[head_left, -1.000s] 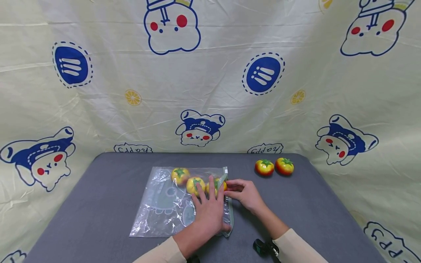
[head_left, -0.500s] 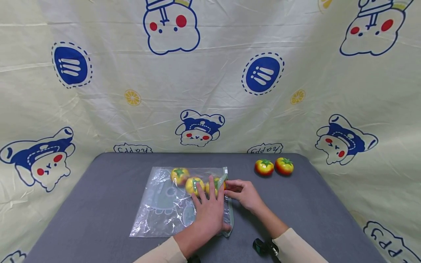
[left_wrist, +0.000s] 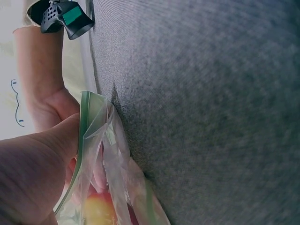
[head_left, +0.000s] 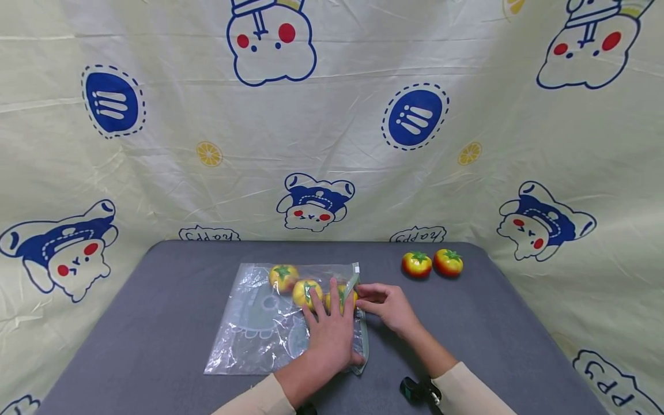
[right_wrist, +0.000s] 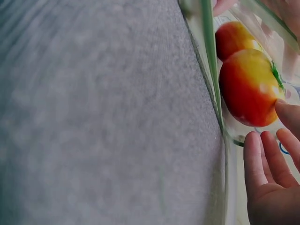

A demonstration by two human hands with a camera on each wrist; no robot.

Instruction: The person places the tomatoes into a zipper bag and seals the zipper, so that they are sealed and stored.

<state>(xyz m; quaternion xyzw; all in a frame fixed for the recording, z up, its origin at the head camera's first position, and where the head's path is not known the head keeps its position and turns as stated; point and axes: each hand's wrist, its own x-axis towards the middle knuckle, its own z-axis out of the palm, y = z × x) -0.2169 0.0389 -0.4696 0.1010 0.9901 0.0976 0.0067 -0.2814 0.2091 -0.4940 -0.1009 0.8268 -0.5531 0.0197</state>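
A clear zip bag [head_left: 248,351] with a green-edged mouth lies on the table, its mouth facing right. Three red-and-yellow tomatoes, one of them the far-left tomato [head_left: 283,279], show inside it in a slanting row. My left hand [head_left: 329,340] rests on the bag with fingers spread, its thumb by the mouth's near end. At the mouth, my right hand [head_left: 390,308] is beside the rightmost tomato [right_wrist: 248,86]. The right wrist view shows the right thumb at that tomato's side and the other fingers fairly straight, just off it. In the left wrist view, the bag's green strip [left_wrist: 84,117] stands raised.
Two more tomatoes, a left one [head_left: 417,264] and a right one [head_left: 448,263], sit side by side at the table's back right. The grey table [head_left: 155,323] ends before a patterned cloth [head_left: 353,132]. A black wrist device [head_left: 415,391] is by the right sleeve.
My right hand's fingertips have shifted very slightly right at the bag's mouth. The left hand, the bag and the tomatoes look nearly unchanged.
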